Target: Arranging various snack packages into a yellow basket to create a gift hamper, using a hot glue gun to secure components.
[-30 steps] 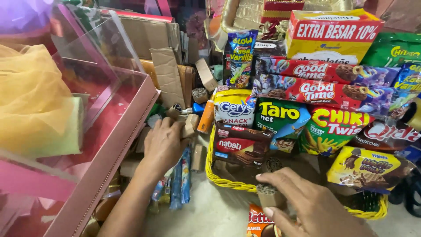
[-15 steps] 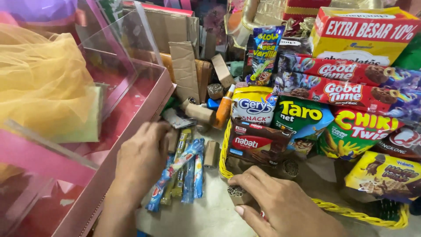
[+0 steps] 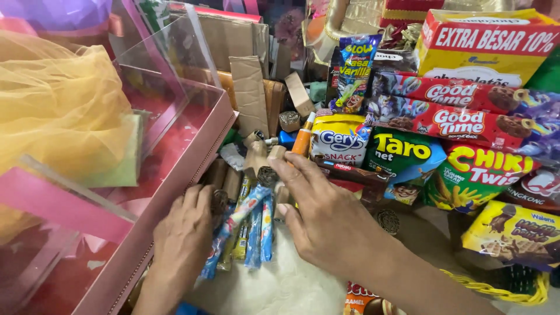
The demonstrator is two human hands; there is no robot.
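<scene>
My right hand lies flat and open, fingertips on small rolled cardboard tubes just beside the pink box. My left hand, fingers loosely curled, rests against the blue snack sticks below them. The yellow basket of snack packets sits right of both.
</scene>
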